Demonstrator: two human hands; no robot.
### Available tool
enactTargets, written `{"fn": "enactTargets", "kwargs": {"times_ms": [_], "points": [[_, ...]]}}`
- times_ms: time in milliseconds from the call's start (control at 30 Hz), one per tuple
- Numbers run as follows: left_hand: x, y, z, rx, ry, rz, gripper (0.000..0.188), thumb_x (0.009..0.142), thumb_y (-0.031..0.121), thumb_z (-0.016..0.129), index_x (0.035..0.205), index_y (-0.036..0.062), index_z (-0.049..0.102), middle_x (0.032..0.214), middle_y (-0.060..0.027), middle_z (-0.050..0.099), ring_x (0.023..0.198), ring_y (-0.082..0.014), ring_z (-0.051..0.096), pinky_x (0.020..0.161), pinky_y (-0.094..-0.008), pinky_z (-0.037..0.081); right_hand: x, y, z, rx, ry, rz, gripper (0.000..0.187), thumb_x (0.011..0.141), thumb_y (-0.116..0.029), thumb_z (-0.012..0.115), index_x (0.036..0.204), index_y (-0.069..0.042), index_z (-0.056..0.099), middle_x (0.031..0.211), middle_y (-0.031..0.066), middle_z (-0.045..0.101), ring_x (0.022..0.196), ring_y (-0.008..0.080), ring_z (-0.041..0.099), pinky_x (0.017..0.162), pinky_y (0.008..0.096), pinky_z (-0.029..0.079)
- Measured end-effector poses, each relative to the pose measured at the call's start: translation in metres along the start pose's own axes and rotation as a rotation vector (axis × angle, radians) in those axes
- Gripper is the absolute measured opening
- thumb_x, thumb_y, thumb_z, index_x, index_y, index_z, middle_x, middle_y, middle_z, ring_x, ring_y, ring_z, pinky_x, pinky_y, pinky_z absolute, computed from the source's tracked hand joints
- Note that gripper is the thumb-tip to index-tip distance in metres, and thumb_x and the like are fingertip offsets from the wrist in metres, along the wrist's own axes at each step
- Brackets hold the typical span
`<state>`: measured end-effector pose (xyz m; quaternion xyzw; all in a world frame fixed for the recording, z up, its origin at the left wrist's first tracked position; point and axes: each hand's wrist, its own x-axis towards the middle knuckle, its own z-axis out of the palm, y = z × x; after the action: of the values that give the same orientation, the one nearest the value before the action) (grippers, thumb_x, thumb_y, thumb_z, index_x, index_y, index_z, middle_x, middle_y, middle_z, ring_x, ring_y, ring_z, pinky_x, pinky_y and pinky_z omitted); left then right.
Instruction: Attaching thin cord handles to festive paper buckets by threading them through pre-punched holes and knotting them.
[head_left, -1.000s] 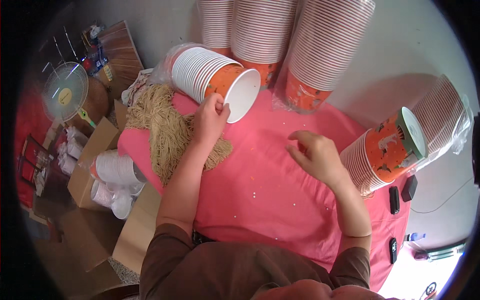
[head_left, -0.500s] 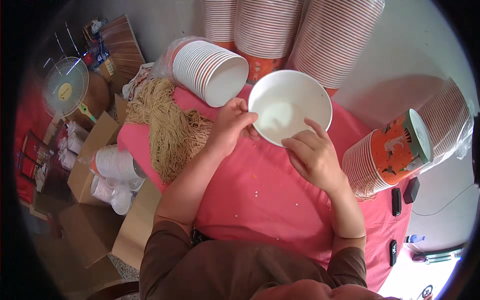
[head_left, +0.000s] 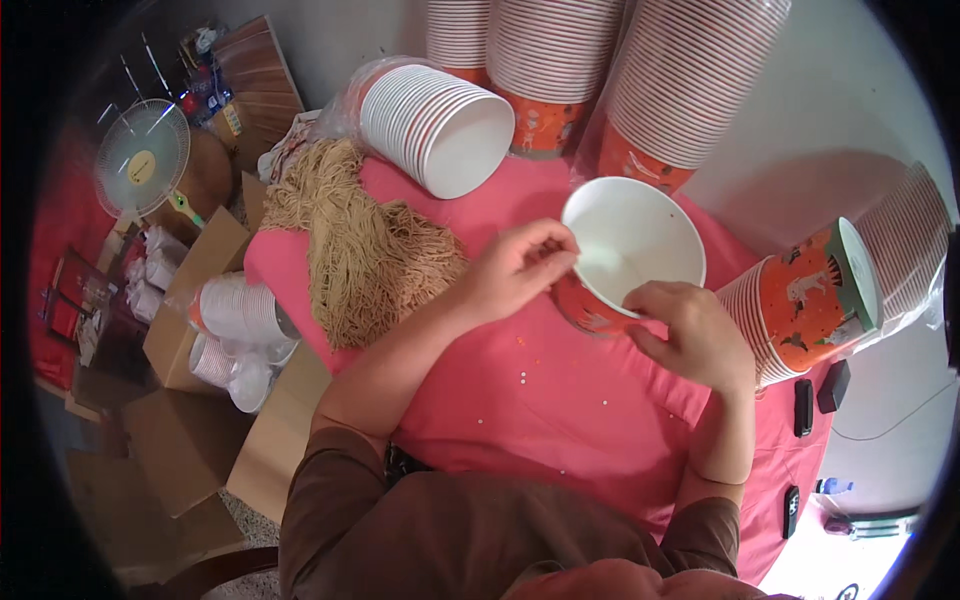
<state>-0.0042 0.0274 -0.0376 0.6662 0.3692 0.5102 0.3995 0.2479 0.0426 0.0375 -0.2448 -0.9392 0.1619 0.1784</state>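
Observation:
A paper bucket (head_left: 640, 235) with a white inside and an orange printed outside stands tilted toward me over the pink cloth. At its left rim, the fingers and thumb of my left hand (head_left: 520, 268) are closed. My right hand (head_left: 695, 330) pinches the near right rim, fingers over the edge and thumb on the outside. A heap of tan twisted paper strands (head_left: 365, 255) lies left of my left forearm. Just right of my right hand lies a sideways stack of orange buckets (head_left: 800, 290), with its printed side and green base showing.
Tall bagged bucket stacks (head_left: 550, 50) stand against the wall. Another stack (head_left: 430, 125) lies on its side at the back left. Black staplers (head_left: 803, 408) rest along the right edge of the pink cloth (head_left: 540, 440). Cardboard boxes (head_left: 190, 420) and a fan (head_left: 142, 165) are at the left.
The bucket has moved right and nearer and tipped more upright, so its orange outside shows. Both hands went with it, staying at its rim. The whole view has shifted slightly.

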Motion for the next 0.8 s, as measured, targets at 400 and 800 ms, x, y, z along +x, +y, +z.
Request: {"fn": "enactTargets", "kwargs": {"times_ms": [400,800], "points": [[-0.008,0.019,-0.068,0.771,0.244,-0.166,0.011,0.089,0.007,0.067,0.095,-0.0020,0.064,0.096,-0.0103,0.065,0.084,-0.0181,0.065,0.074,-0.0318,0.050,0.006,-0.009,0.024,-0.186,-0.049,0.055,0.013,0.087,-0.012,0.064,0.090,-0.001,0.057,0.067,0.0213,0.060,0.067,0.0414,0.063,0.060,0.0506,0.048],[-0.009,-0.018,-0.088,1.205,0.136,-0.226,0.008,0.082,0.010,0.065,0.084,0.0029,0.068,0.093,-0.0168,0.066,0.090,-0.0380,0.064,0.082,-0.0479,0.050,0.007,-0.011,0.027,-0.214,-0.046,0.070,0.014,0.089,-0.014,0.062,0.097,-0.003,0.058,0.066,0.0192,0.061,0.067,0.0400,0.063,0.060,0.0502,0.048]]}}
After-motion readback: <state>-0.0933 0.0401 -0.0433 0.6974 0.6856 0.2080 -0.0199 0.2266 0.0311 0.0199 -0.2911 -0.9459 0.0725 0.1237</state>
